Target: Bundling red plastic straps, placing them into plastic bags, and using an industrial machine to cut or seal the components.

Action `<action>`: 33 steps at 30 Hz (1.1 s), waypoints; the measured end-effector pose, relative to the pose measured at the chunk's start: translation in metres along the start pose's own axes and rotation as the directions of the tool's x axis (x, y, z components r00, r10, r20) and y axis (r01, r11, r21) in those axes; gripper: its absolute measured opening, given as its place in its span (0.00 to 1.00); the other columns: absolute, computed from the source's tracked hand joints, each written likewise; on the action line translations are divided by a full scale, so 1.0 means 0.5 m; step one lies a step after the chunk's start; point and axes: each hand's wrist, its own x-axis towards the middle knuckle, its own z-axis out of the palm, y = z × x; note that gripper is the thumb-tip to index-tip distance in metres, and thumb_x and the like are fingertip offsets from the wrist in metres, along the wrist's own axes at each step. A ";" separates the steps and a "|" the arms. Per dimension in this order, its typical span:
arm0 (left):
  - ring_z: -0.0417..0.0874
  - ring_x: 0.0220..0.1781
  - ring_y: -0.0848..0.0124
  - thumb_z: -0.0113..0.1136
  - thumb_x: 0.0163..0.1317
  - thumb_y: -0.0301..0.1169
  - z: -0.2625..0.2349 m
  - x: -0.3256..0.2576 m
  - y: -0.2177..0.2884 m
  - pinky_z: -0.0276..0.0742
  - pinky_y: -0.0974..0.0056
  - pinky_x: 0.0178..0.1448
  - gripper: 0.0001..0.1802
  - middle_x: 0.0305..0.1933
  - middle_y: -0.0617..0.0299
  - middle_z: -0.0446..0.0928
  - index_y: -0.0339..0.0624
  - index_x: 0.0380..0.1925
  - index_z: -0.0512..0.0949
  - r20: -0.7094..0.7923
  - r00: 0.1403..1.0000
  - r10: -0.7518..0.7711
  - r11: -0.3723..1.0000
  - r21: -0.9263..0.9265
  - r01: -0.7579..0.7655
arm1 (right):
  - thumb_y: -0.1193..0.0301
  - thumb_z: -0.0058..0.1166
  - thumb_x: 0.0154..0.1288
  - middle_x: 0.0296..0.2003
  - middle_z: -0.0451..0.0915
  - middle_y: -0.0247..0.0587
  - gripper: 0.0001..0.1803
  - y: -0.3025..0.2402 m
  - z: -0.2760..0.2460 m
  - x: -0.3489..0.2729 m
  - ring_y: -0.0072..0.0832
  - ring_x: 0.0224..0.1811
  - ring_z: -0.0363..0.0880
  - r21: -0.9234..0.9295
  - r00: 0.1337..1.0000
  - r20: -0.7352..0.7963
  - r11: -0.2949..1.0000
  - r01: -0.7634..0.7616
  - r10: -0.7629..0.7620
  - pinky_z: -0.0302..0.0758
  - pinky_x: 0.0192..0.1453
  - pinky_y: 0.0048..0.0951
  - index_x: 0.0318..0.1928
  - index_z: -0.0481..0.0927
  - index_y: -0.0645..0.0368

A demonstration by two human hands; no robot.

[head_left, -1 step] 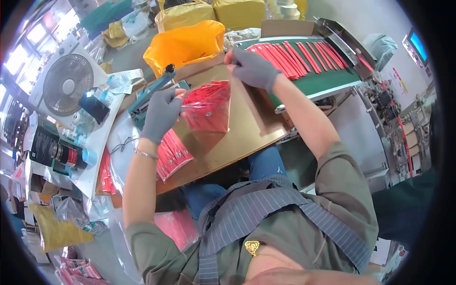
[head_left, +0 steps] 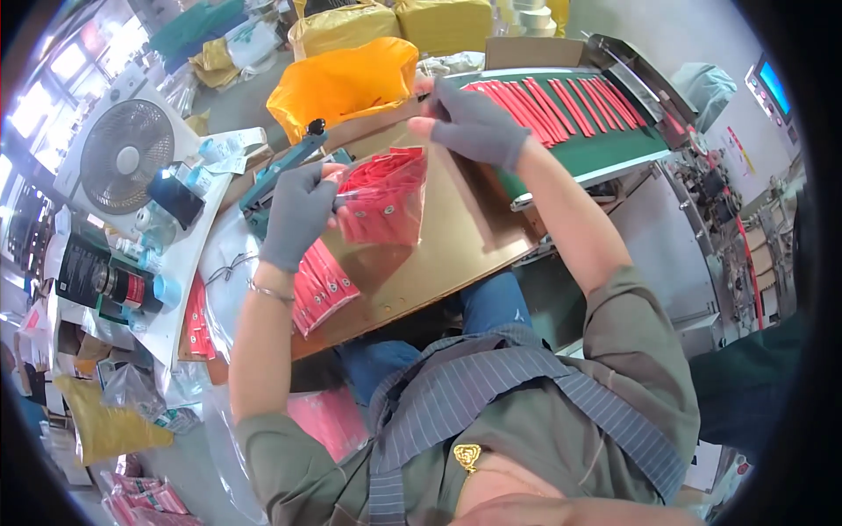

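Note:
My left hand [head_left: 296, 212], in a grey glove, grips the open mouth of a clear plastic bag [head_left: 386, 200] stuffed with red sachets and holds it upright over the brown board [head_left: 456, 237]. My right hand [head_left: 475, 124], also gloved, reaches forward to the near end of a row of red sachets [head_left: 548, 103] lying on the green conveyor belt [head_left: 614, 149]. Its fingers are curled at the belt's edge, and what they hold is hidden. A loose fan of red sachets [head_left: 320, 285] lies on the board below my left wrist.
A teal heat sealer [head_left: 279, 172] sits just behind my left hand. An orange bag [head_left: 344, 81] and yellow sacks [head_left: 438, 22] stand behind the board. To the left are a white fan [head_left: 127, 156], bottles [head_left: 110, 282] and clutter. Packing machinery [head_left: 728, 202] is at right.

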 end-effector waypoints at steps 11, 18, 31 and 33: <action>0.79 0.41 0.76 0.64 0.53 0.28 -0.049 -0.034 -0.099 0.75 0.70 0.46 0.16 0.37 0.63 0.79 0.35 0.42 0.76 -0.004 0.999 0.051 0.964 -0.263 -0.050 | 0.61 0.49 0.66 0.20 0.70 0.39 0.15 -0.054 0.200 0.037 0.17 0.26 0.66 0.674 0.956 0.285 0.693 -0.254 0.073 0.68 0.33 0.25 0.29 0.74 0.60; 0.79 0.42 0.70 0.71 0.46 0.36 0.058 0.013 -0.414 0.74 0.65 0.48 0.27 0.42 0.60 0.79 0.34 0.45 0.76 0.011 0.823 -0.569 0.610 -0.665 0.431 | 0.48 0.52 0.57 0.31 0.80 0.49 0.23 0.181 0.436 0.220 0.45 0.37 0.79 0.015 0.892 -0.120 0.899 -0.438 0.436 0.74 0.42 0.40 0.30 0.78 0.58; 0.74 0.57 0.51 0.66 0.35 0.65 0.033 0.156 -0.548 0.70 0.56 0.55 0.50 0.51 0.35 0.73 0.27 0.43 0.76 -0.223 0.705 -0.673 0.738 -0.263 0.622 | 0.57 0.45 0.62 0.36 0.78 0.56 0.18 0.331 0.559 0.227 0.50 0.39 0.78 -0.407 0.935 0.264 0.906 -0.113 0.235 0.73 0.40 0.46 0.38 0.75 0.61; 0.75 0.52 0.47 0.67 0.39 0.61 -0.012 0.105 -0.507 0.67 0.54 0.58 0.47 0.47 0.38 0.75 0.26 0.47 0.72 -0.108 0.794 -0.598 0.744 -0.443 0.500 | 0.58 0.46 0.62 0.32 0.77 0.59 0.16 0.307 0.581 0.229 0.53 0.38 0.76 -0.371 0.951 0.163 0.910 -0.187 0.262 0.71 0.38 0.46 0.35 0.73 0.60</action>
